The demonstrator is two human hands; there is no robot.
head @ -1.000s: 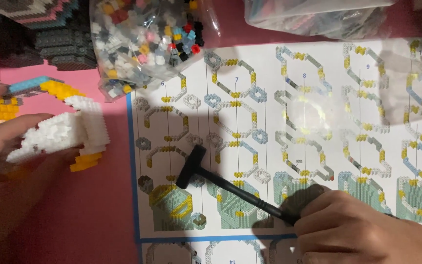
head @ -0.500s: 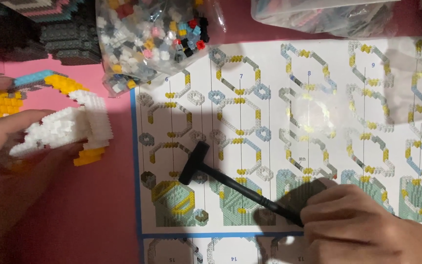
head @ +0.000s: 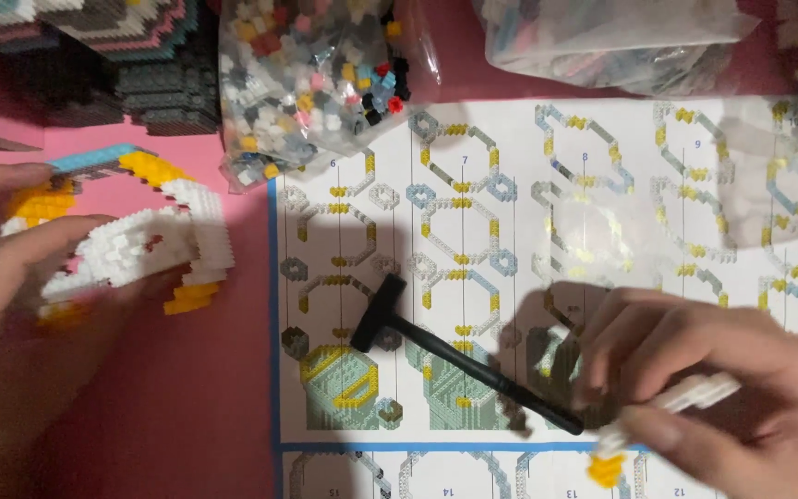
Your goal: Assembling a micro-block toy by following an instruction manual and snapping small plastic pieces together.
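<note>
My left hand (head: 11,277) grips a white and yellow brick model (head: 140,245) with a light blue strip on top, at the left over the pink table (head: 187,407). At the lower right, the fingers of my right hand (head: 722,370) pinch a small white brick strip (head: 685,395) with a yellow end. A small black hammer (head: 454,356) lies on the printed instruction sheet (head: 528,231). Its handle end reaches my right fingers, and its head points up-left.
A clear bag of mixed coloured bricks (head: 316,74) lies at the top, overlapping the sheet's corner. A second clear bag (head: 621,37) sits at the top right. A dark stack of built brick layers (head: 122,55) fills the top left.
My right hand has lifted off the hammer handle and now shows a white strip with a yellow end between its fingers. The left hand still holds the model.
</note>
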